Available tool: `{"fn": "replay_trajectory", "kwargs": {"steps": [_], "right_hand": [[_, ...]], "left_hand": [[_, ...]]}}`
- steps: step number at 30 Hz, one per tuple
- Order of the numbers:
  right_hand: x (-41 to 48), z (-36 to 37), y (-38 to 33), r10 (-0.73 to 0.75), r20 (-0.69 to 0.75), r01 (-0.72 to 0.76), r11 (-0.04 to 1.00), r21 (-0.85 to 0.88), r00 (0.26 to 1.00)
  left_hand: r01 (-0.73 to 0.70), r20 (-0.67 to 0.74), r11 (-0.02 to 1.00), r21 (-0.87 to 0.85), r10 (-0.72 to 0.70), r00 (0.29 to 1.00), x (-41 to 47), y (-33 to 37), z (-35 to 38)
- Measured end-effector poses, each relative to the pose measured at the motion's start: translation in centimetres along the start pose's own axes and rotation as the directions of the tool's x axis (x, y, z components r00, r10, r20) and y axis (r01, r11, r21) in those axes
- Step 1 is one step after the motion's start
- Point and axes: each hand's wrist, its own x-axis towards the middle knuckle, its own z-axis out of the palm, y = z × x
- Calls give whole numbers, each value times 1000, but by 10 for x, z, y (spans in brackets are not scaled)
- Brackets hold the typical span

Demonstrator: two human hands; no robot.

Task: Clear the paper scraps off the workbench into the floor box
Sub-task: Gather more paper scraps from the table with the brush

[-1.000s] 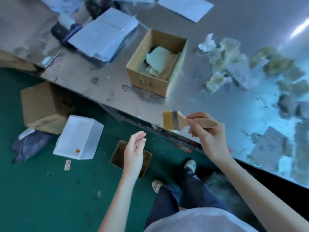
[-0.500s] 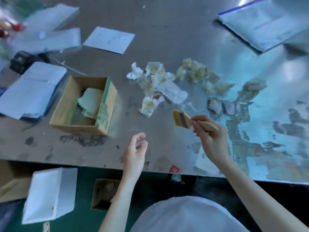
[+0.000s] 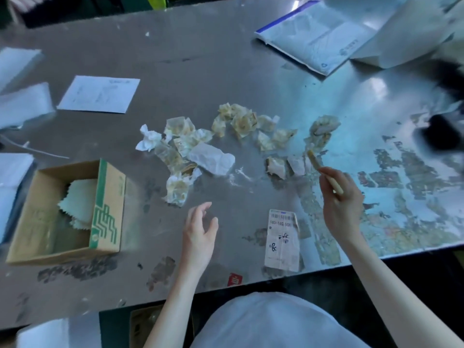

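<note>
While the right hand [image 3: 342, 207] pinches a brush [image 3: 324, 169] beside the paper scraps [image 3: 200, 151] strewn mid-worktop [image 3: 226, 59] and the left hand [image 3: 199, 232] hovers spread, a hard sweep could fling light scraps past the floor box [image 3: 145, 325].

I see a grey metal worktop [image 3: 226, 59] filling most of the view, scuffed and blotched with dark stains. A pale blue glare [image 3: 376, 86] spreads across its right side. Below its near edge, a strip of dark green floor [image 3: 114, 330] shows.
</note>
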Motion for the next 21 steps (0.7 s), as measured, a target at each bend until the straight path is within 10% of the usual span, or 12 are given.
{"fn": "replay_trajectory", "kwargs": {"steps": [16, 21], "right_hand": [[-34, 66, -24, -107, 302, 109, 994, 12, 947], [-25, 64, -26, -137, 198, 138, 990, 9, 971]], "left_hand": [[-130, -165, 963, 237, 172, 971, 38, -38, -41], [-109, -164, 965, 239, 150, 975, 52, -46, -41]]}}
